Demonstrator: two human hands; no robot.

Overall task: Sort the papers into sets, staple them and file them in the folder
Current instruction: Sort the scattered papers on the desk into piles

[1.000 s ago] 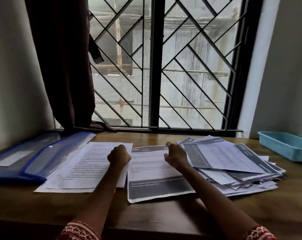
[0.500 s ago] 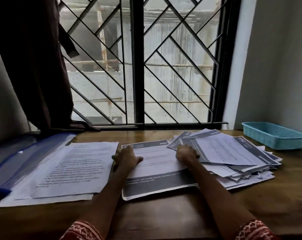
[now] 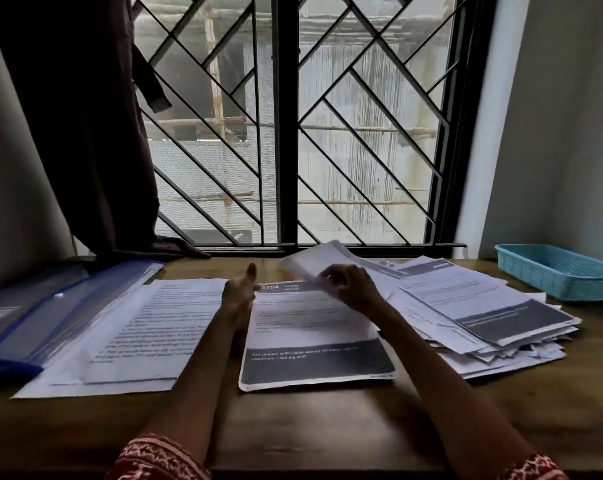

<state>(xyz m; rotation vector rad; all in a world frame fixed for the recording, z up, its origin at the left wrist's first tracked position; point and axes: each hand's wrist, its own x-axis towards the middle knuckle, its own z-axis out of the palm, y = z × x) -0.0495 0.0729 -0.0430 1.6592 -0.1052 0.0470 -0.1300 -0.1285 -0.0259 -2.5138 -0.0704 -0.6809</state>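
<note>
Wooden table, barred window, dark curtain

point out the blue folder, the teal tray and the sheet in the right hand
folder [image 3: 33,317]: head view, on its clear front cover.
tray [image 3: 535,271]: head view, on its near rim.
sheet [image 3: 314,259]: head view, on the lifted part above the right hand [image 3: 353,289].

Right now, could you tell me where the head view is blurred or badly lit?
Head view: backlit by the window, so the table and arms are dim; the lifted sheet in the right hand is motion-blurred; the blue folder smears at the left edge.
</note>
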